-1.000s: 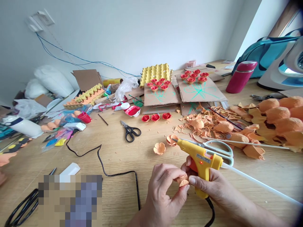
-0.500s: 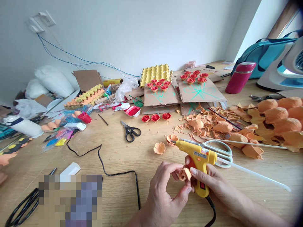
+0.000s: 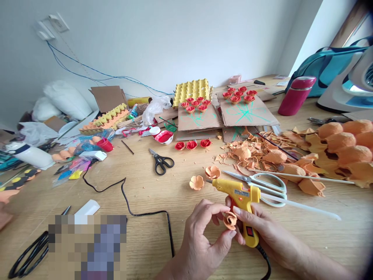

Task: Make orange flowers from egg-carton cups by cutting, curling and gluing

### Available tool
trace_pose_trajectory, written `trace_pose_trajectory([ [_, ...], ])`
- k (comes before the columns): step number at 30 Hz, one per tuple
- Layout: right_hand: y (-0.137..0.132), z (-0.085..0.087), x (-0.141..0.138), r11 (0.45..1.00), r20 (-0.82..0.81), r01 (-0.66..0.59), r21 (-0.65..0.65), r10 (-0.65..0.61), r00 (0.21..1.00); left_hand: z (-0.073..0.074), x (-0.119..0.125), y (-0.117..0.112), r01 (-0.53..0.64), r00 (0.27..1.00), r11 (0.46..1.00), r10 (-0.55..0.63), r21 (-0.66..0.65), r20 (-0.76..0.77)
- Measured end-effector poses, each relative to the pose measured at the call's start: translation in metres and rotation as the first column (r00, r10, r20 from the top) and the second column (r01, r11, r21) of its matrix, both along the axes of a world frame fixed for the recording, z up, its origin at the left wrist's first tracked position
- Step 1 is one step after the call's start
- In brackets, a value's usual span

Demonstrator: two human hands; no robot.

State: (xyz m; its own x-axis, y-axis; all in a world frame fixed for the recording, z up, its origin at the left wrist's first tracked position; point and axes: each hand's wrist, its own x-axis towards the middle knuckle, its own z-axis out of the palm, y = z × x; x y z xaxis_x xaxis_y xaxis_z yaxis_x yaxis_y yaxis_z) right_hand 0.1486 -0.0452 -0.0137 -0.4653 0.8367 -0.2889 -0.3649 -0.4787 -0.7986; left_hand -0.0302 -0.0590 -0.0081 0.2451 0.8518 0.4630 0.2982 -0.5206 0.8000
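Note:
Between the thumb and fingers of my left hand [image 3: 202, 233] is a small orange egg-carton flower [image 3: 230, 220], its curled centre turned toward me. My right hand [image 3: 266, 227] is closed around a yellow hot glue gun [image 3: 237, 192], and its thumb rests against the flower's edge. A red light glows on the gun, whose nozzle points left; a clear glue stick [image 3: 305, 207] sticks out of its back. Just beyond the nozzle lie two open orange petal cups [image 3: 196, 182] [image 3: 213, 172]. White-handled scissors [image 3: 268, 186] rest behind the gun.
Three red flowers [image 3: 191, 145] stand in a row near cardboard sheets [image 3: 201, 123] bearing more red flowers. Orange carton scraps [image 3: 244, 151] spread at the right. Black scissors [image 3: 161, 162] and a black cable [image 3: 145, 214] lie left of centre. A pink bottle [image 3: 296, 95] stands back right.
The flower has been turned so its rolled centre now faces me. The glue gun has shifted slightly left and tilted, its nozzle now nearer the petal cups.

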Motion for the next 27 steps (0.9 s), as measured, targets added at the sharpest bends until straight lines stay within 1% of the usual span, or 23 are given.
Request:
trace_pose_trajectory([
  [4,0.0010,-0.0016,-0.0005,0.999,0.021,-0.028,0.026,0.027,0.999,0.0037,0.0000,-0.0001,-0.065,0.998,0.998,0.065,0.019,0.009],
  [8,0.0019,-0.0025,0.0003,0.998,0.035,-0.014,0.055,0.012,0.999,0.0054,0.0009,-0.0004,-0.067,0.998,0.997,0.067,0.034,0.006],
  [14,0.0004,-0.0051,0.0021,0.997,0.047,0.019,0.074,-0.022,0.999,0.0059,0.0013,-0.0011,-0.104,0.989,0.984,0.118,0.143,-0.092],
  [19,0.0024,-0.0006,0.0008,0.995,0.061,0.047,0.091,-0.053,0.997,0.0060,0.0011,0.0011,-0.126,0.984,0.973,0.148,0.194,-0.099],
  [22,0.0036,0.0000,0.0005,0.993,0.067,0.053,0.103,-0.060,0.996,0.0052,0.0016,0.0020,-0.135,0.985,0.976,0.150,0.169,-0.080],
  [27,0.0023,-0.0057,0.0032,0.990,0.106,0.044,0.136,-0.059,0.993,0.0068,0.0025,0.0032,-0.135,0.991,0.990,0.136,0.036,-0.017],
])
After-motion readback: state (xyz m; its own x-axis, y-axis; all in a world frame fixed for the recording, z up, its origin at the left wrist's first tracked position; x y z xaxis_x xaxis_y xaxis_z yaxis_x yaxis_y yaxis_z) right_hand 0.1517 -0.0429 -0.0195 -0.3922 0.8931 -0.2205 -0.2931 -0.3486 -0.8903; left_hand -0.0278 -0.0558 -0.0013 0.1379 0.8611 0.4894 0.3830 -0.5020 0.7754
